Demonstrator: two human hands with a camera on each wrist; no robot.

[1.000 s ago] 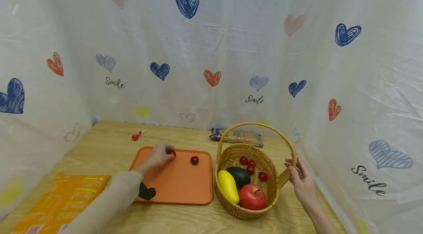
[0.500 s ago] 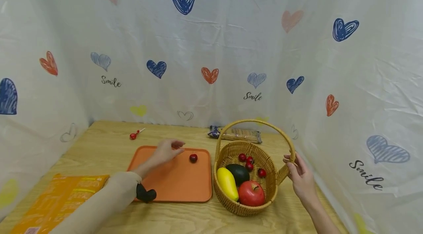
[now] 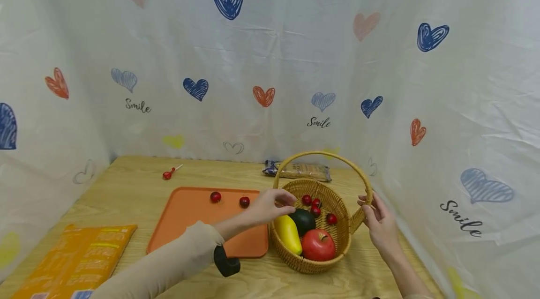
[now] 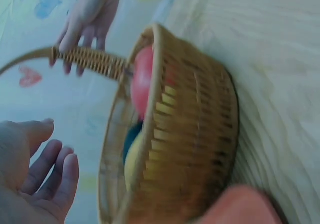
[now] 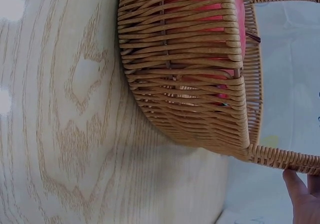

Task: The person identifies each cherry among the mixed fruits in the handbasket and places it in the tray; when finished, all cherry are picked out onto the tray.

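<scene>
My left hand [image 3: 272, 205] hovers over the left rim of a wicker basket [image 3: 310, 266], its fingers loosely bent with nothing between them in the left wrist view. Fingers and thumb of my right hand [image 3: 381, 224] hold the right side of the basket's arched handle [image 3: 367, 186]. Inside the basket lie a red apple [image 3: 318, 245], a yellow papaya-like fruit [image 3: 288, 233], a dark green avocado-like fruit [image 3: 303, 221] and several cherries [image 3: 332, 219]. On the orange tray [image 3: 202, 238] to the left are one cherry [image 3: 215, 197] and another cherry [image 3: 244, 202] near its back edge.
A red lollipop [image 3: 167, 175] lies at the back left of the wooden table [image 3: 139, 186]. An orange packet [image 3: 80, 261] sits at the front left. Behind the basket is a long packet [image 3: 303, 171]. A heart-printed curtain [image 3: 236, 55] encloses the table.
My left hand has left the cherry at the tray's back edge and moved right, empty, to the basket's left rim. That cherry stays on the tray. My right hand keeps holding the handle.
</scene>
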